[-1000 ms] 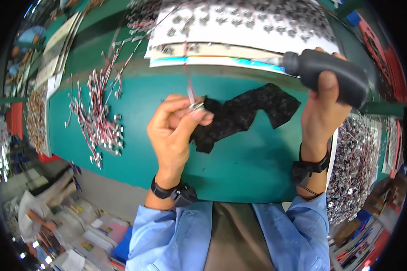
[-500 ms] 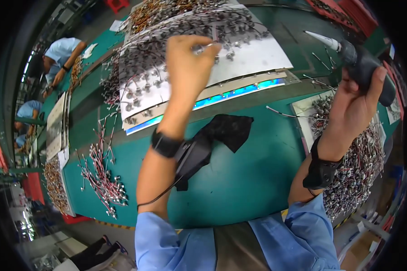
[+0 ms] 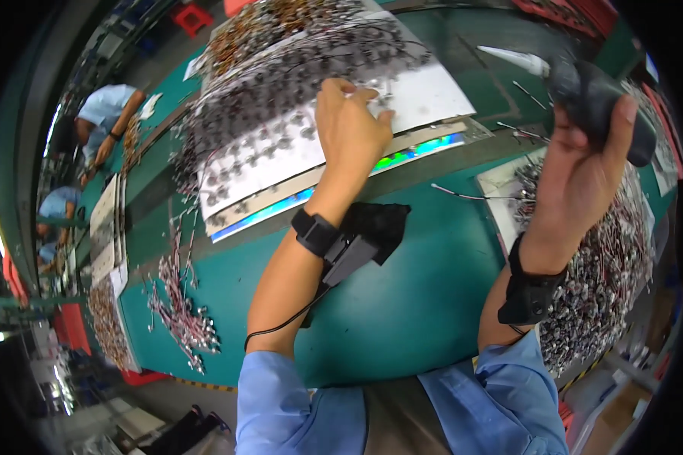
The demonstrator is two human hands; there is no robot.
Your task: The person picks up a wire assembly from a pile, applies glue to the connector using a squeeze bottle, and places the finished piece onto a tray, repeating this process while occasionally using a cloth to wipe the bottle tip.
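Head view, looking down on a green work surface (image 3: 417, 318). The left hand (image 3: 353, 129) is extended over a white sheet (image 3: 429, 98), its fingers bent downward and its thumb standing apart from them; it appears released, although the undersides of the fingers are hidden. Small metal parts (image 3: 269, 144) lie in rows on this sheet, around and to the left of the hand, with those farther back crowded together and blurred. A shiny multicoloured strip (image 3: 288, 201) runs along the sheet's near edge.

The right hand (image 3: 577, 182) grasps a dark bottle (image 3: 603, 102), raised near the right side, with its pale tapered nozzle (image 3: 514, 59) directed to the left. Below and beside the right forearm is a dense pile of wired components (image 3: 603, 280). A black cloth (image 3: 391, 227) lies on the work surface, partly covered by the left forearm and its black wrist device (image 3: 349, 259). Farther left lies a loose bundle of red-and-white leads (image 3: 182, 311). At upper left, a co-worker in a light blue top (image 3: 108, 106) leans over another work area.
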